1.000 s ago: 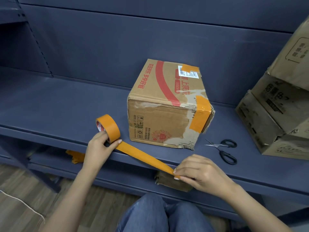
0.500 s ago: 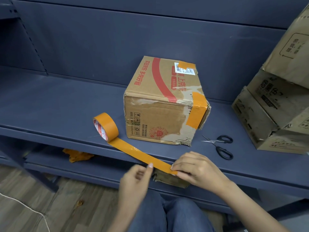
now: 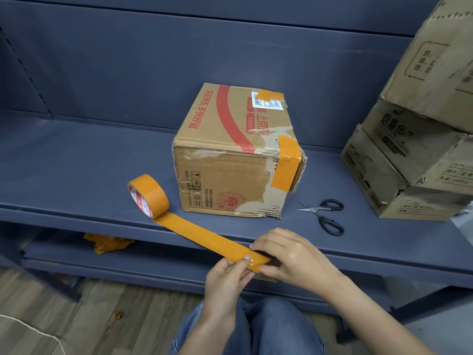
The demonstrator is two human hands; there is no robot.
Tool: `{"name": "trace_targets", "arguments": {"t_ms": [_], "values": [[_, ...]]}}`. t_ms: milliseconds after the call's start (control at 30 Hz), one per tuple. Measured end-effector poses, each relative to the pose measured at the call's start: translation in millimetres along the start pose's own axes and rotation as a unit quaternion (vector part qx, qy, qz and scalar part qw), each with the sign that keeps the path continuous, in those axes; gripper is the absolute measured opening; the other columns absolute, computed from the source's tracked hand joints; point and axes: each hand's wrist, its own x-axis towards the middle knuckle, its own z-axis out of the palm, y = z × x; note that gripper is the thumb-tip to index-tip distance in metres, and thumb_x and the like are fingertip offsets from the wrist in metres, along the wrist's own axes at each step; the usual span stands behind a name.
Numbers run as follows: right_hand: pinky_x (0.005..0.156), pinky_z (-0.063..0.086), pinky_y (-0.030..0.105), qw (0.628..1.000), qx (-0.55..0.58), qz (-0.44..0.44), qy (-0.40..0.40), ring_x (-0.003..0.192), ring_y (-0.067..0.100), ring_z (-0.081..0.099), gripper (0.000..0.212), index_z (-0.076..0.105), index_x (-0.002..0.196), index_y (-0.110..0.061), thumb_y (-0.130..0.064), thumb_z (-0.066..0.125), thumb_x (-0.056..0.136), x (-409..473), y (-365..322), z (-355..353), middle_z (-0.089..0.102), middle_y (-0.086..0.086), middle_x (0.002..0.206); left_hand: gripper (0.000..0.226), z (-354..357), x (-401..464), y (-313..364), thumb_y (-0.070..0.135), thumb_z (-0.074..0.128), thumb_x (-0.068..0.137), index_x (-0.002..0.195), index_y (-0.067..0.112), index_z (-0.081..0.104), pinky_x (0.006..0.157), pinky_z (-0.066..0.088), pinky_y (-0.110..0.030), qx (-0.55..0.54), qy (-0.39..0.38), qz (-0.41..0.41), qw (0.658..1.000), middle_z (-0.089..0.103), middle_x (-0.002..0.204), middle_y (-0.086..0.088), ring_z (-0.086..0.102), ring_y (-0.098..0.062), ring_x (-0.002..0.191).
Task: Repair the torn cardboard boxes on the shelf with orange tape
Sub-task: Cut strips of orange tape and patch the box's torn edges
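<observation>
The left hand (image 3: 227,275) has left the orange tape roll (image 3: 148,196) standing on the blue shelf (image 3: 76,180) beside the torn brown cardboard box (image 3: 230,155), now joining the right hand (image 3: 289,254) pinching the strip's (image 3: 204,234) free end, ready for cutting.

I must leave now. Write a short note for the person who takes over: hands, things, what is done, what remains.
Left hand and right hand both pinch the free end of the tape strip, pulled off the tape roll, which stands on the shelf.
The box has orange patches on its right corner and by its label; the lower front edge looks torn.
Scissors lie to its right.
Left: cut the strip, tape the tear, then check the stacked boxes.
</observation>
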Motion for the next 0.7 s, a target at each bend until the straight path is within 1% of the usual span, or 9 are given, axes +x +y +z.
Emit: {"name": "trace_targets", "arguments": {"t_ms": [100, 200, 233, 267, 300, 367, 433, 533, 700], "values": [[0.083, 0.053, 0.029, 0.999, -0.009, 0.015, -0.037, 0.101, 0.011, 0.057, 0.048, 0.064, 0.117, -0.017, -0.046, 0.066, 0.079, 1, 1, -3, 0.065, -0.006, 0.11, 0.01, 0, -3, -2, 0.005, 0.063, 0.089, 0.095, -0.002, 0.067, 0.068, 0.056, -0.019, -0.015, 0.008, 0.002, 1.0, 0.073, 0.091, -0.015, 0.071, -0.018, 0.082], [0.092, 0.047, 0.026, 0.994, -0.03, 0.035, -0.095, 0.11, 0.01, 0.053, 0.077, 0.058, 0.126, -0.019, -0.071, 0.062, 0.07, -1, 5, -13, 0.062, -0.007, 0.119, 0.009, -1, -6, -4, 0.006, 0.064, 0.089, 0.095, 0.0, 0.067, 0.066, 0.056, -0.019, -0.011, 0.015, 0.009, 1.0, 0.074, 0.082, -0.009, 0.071, -0.013, 0.073], [0.094, 0.045, 0.026, 0.993, -0.025, 0.054, -0.1, 0.113, 0.009, 0.051, 0.081, 0.058, 0.128, -0.02, -0.075, 0.059, 0.069, -5, 9, -17, 0.062, -0.008, 0.121, 0.01, -1, -6, -4, 0.006, 0.064, 0.089, 0.096, 0.0, 0.067, 0.067, 0.057, -0.019, -0.01, 0.015, 0.011, 1.0, 0.074, 0.082, -0.008, 0.071, -0.012, 0.073], [0.097, 0.044, 0.026, 0.992, -0.008, 0.084, -0.09, 0.116, 0.007, 0.05, 0.08, 0.058, 0.129, -0.021, -0.076, 0.057, 0.071, -10, 13, -24, 0.061, -0.008, 0.123, 0.011, -1, -7, -5, 0.006, 0.064, 0.089, 0.097, 0.0, 0.068, 0.069, 0.057, -0.019, -0.011, 0.013, 0.011, 1.0, 0.074, 0.084, -0.009, 0.071, -0.011, 0.074], [0.1, 0.044, 0.027, 0.991, 0.011, 0.119, -0.066, 0.118, 0.006, 0.049, 0.073, 0.06, 0.128, -0.023, -0.074, 0.056, 0.076, -16, 18, -31, 0.061, -0.009, 0.124, 0.011, -2, -8, -5, 0.006, 0.064, 0.089, 0.098, 0.0, 0.068, 0.072, 0.058, -0.019, -0.012, 0.011, 0.011, 1.0, 0.075, 0.086, -0.009, 0.071, -0.012, 0.076], [0.103, 0.04, 0.025, 0.984, 0.011, 0.177, -0.015, 0.119, 0.005, 0.048, 0.056, 0.062, 0.125, -0.024, -0.064, 0.055, 0.086, -27, 34, -50, 0.06, -0.011, 0.124, 0.012, -1, -9, -5, 0.006, 0.065, 0.088, 0.098, 0.001, 0.07, 0.077, 0.057, -0.022, -0.014, 0.011, 0.008, 1.0, 0.075, 0.089, -0.009, 0.072, -0.012, 0.079], [0.102, 0.037, 0.024, 0.975, -0.006, 0.224, -0.002, 0.118, 0.008, 0.049, 0.044, 0.064, 0.122, -0.022, -0.05, 0.062, 0.088, -35, 55, -67, 0.06, -0.01, 0.123, 0.012, 0, -9, -6, 0.008, 0.065, 0.088, 0.097, 0.002, 0.07, 0.081, 0.054, -0.026, -0.018, 0.013, 0.006, 1.0, 0.075, 0.091, -0.01, 0.072, -0.012, 0.081], [0.104, 0.034, 0.025, 0.962, -0.025, 0.27, -0.046, 0.121, 0.017, 0.05, 0.045, 0.063, 0.125, -0.018, -0.039, 0.068, 0.086, -42, 87, -83, 0.059, -0.006, 0.127, 0.011, 1, -10, -7, 0.008, 0.065, 0.088, 0.095, 0.001, 0.071, 0.081, 0.053, -0.026, -0.023, 0.023, 0.011, 0.999, 0.075, 0.091, -0.01, 0.071, -0.013, 0.081], [0.109, 0.028, 0.027, 0.93, -0.02, 0.336, -0.145, 0.131, 0.017, 0.038, 0.06, 0.049, 0.14, -0.018, -0.041, 0.067, 0.088, -41, 111, -89, 0.05, -0.003, 0.139, 0.008, 2, -14, -13, 0.005, 0.065, 0.088, 0.092, 0.0, 0.069, 0.079, 0.053, -0.025, -0.026, 0.049, 0.027, 0.998, 0.073, 0.078, -0.005, 0.068, -0.011, 0.075]]}}
